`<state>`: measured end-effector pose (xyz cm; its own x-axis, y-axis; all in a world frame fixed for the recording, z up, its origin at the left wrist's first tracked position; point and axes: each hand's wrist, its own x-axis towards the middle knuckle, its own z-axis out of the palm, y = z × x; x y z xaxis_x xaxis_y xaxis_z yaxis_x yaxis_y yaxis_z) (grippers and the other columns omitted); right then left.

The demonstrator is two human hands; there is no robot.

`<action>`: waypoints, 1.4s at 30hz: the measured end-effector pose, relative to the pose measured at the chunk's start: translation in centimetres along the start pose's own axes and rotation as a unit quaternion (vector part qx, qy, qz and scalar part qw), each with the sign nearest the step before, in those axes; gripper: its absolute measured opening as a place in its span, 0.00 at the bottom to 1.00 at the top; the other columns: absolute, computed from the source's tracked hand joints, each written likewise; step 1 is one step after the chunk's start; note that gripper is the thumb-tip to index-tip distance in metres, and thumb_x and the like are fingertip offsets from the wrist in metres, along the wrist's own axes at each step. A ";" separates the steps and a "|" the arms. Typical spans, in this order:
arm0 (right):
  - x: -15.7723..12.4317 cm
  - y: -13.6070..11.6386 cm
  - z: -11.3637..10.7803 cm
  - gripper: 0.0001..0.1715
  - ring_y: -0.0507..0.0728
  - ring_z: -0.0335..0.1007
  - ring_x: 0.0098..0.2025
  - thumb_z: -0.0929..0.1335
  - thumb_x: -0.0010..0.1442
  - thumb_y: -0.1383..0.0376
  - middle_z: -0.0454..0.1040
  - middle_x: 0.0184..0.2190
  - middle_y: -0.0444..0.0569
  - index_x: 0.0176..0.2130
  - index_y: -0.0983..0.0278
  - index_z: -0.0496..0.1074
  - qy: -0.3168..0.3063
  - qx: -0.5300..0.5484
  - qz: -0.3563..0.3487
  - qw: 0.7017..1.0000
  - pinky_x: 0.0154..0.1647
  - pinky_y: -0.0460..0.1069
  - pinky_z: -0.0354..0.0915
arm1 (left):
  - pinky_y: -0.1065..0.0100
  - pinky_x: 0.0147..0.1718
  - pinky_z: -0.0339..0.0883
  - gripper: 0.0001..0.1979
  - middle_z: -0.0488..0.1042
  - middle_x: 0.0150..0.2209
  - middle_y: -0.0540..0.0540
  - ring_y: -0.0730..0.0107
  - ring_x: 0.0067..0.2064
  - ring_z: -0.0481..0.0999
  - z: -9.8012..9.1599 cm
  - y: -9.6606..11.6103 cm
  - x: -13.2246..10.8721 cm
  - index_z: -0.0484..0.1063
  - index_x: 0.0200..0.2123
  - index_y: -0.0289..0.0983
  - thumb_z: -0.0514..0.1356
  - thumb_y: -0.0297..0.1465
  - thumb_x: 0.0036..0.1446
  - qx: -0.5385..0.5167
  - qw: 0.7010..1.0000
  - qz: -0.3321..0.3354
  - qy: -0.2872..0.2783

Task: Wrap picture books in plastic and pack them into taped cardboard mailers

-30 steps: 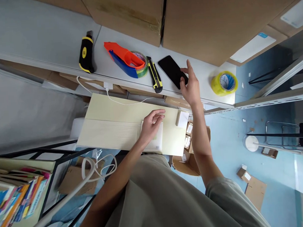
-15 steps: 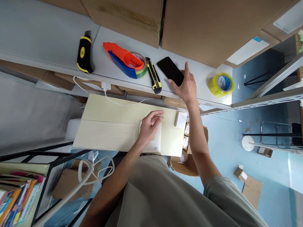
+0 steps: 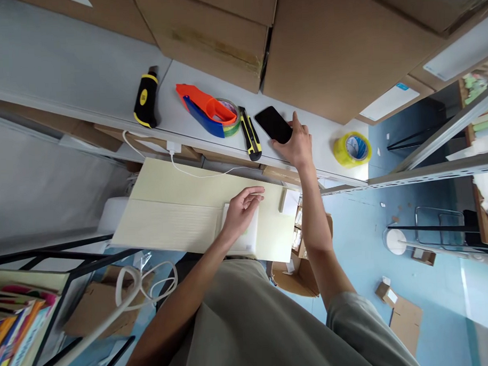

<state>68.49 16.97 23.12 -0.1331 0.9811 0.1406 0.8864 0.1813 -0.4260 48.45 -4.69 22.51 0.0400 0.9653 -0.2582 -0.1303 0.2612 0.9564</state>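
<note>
Right hand (image 3: 297, 146) lies over the near end of the phone (image 3: 271, 123); I cannot tell if it grips. The phone's length runs up-left, away from me. Left hand (image 3: 241, 212) rests open, farther back.

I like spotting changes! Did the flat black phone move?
No. The flat black phone lies just as close to the yellow-and-black utility knife as before.
</note>
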 end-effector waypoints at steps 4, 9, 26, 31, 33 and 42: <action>-0.4 0.2 0.1 0.66 0.78 0.67 0.71 0.73 0.67 0.56 0.77 0.70 0.63 0.89 0.59 0.40 0.013 0.013 -0.014 1.000 0.72 0.79 0.68 | 0.52 0.64 0.81 0.23 0.88 0.59 0.37 0.52 0.56 0.89 -0.1 -0.1 -0.1 0.83 0.53 0.39 0.72 0.50 0.66 -0.007 1.000 -0.005 0.004; -0.6 1.0 0.3 0.62 0.75 0.69 0.71 0.72 0.71 0.55 0.78 0.69 0.61 0.89 0.56 0.40 0.034 0.058 -0.058 0.996 0.73 0.79 0.69 | 0.51 0.65 0.81 0.23 0.88 0.58 0.37 0.53 0.56 0.90 -0.1 -0.5 0.0 0.83 0.53 0.40 0.72 0.51 0.65 -0.009 1.000 -0.002 -0.002; -3.9 -0.8 -2.0 0.38 0.68 0.75 0.70 0.55 0.84 0.53 0.80 0.69 0.58 0.85 0.53 0.54 0.040 0.018 -0.106 0.993 0.82 0.81 0.57 | 0.51 0.63 0.82 0.21 0.87 0.59 0.35 0.53 0.56 0.89 -0.4 -0.7 0.2 0.83 0.53 0.39 0.70 0.48 0.68 -0.007 1.000 0.004 -0.008; -0.8 -2.2 -2.4 0.37 0.70 0.70 0.78 0.54 0.84 0.51 0.74 0.76 0.57 0.85 0.50 0.55 0.049 0.058 -0.154 0.985 0.81 0.81 0.59 | 0.53 0.61 0.82 0.21 0.87 0.59 0.36 0.54 0.56 0.89 -1.5 -1.2 0.3 0.83 0.55 0.40 0.70 0.47 0.68 0.017 1.000 0.012 -0.006; -2.0 -2.7 -3.2 0.37 0.71 0.71 0.78 0.52 0.85 0.50 0.74 0.76 0.58 0.85 0.51 0.55 0.086 0.083 -0.154 0.981 0.80 0.81 0.62 | 0.54 0.61 0.82 0.22 0.87 0.59 0.37 0.54 0.56 0.89 -3.6 -2.4 0.4 0.83 0.55 0.40 0.70 0.47 0.67 0.036 0.999 0.016 0.016; -22.8 -4.2 8.3 0.26 0.67 0.87 0.59 0.60 0.82 0.51 0.87 0.55 0.60 0.63 0.58 0.77 0.036 0.274 0.121 0.953 0.67 0.65 0.79 | 0.52 0.66 0.75 0.06 0.89 0.52 0.36 0.48 0.59 0.86 -15.0 -13.8 -1.6 0.81 0.45 0.40 0.65 0.31 0.65 0.333 0.899 -0.250 0.140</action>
<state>64.15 -5.56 14.32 0.0940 0.9951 0.0321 0.5197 -0.0215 -0.8541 35.30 -9.76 7.63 -0.3335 0.7156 -0.6137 0.4593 0.6918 0.5571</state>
